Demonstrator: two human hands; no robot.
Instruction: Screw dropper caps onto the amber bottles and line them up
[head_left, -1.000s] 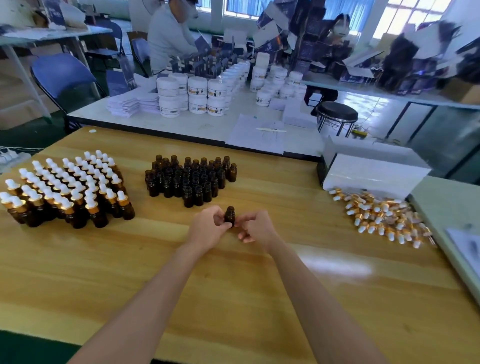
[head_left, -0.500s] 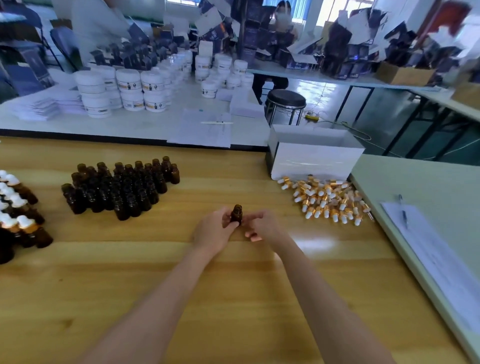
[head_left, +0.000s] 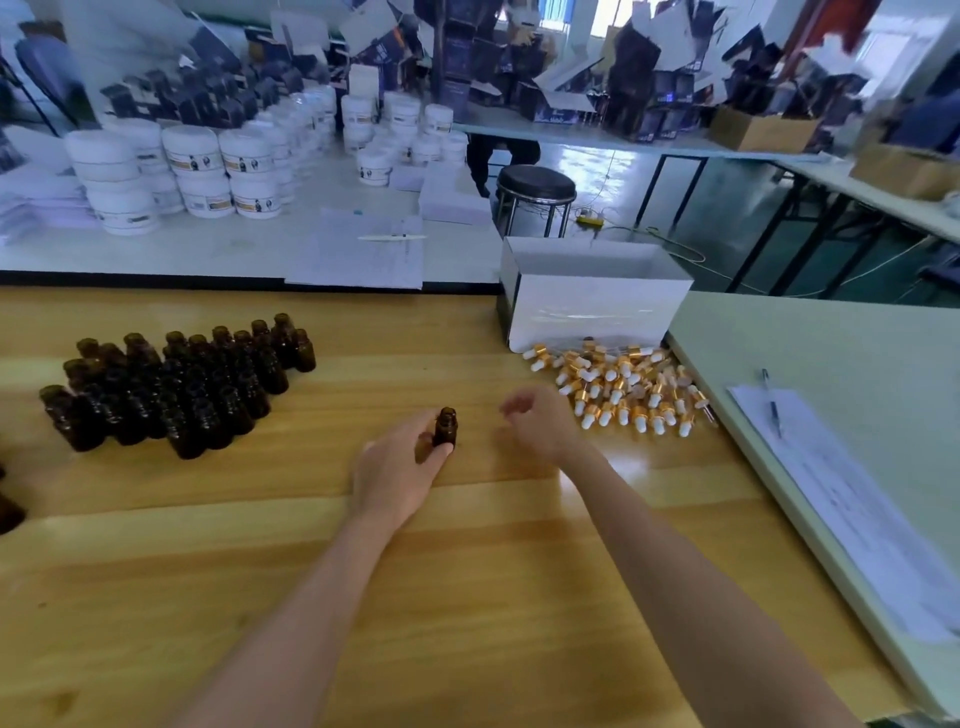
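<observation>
The likeliest slip is the bottle (head_left: 445, 427) toppling. The left hand (head_left: 400, 470) pinches it between the thumb and fingers (head_left: 415, 423), with the grip low on the body, and the bottle looks narrow and light. A careless push when a cap is pressed on could tip it or twist it out of the pinch. A cap started crooked would probably jam on the thread rather than seat.

The right hand (head_left: 537, 415), right of centre, has loosely curled fingers and holds nothing, though it is blurred. It is near the heap of dropper caps (head_left: 623, 387) at centre right, which lie pointing every way. Picking one could drag its neighbours along or send them rolling.

The bottle is dark brown and short. It has a round body, a narrower neck and an open mouth with no cap. It is upright just below the middle of the frame, over the wooden table (head_left: 467, 587). I cannot tell whether its base touches the wood. The other uncapped bottles (head_left: 176, 389) are packed together at centre left.
</observation>
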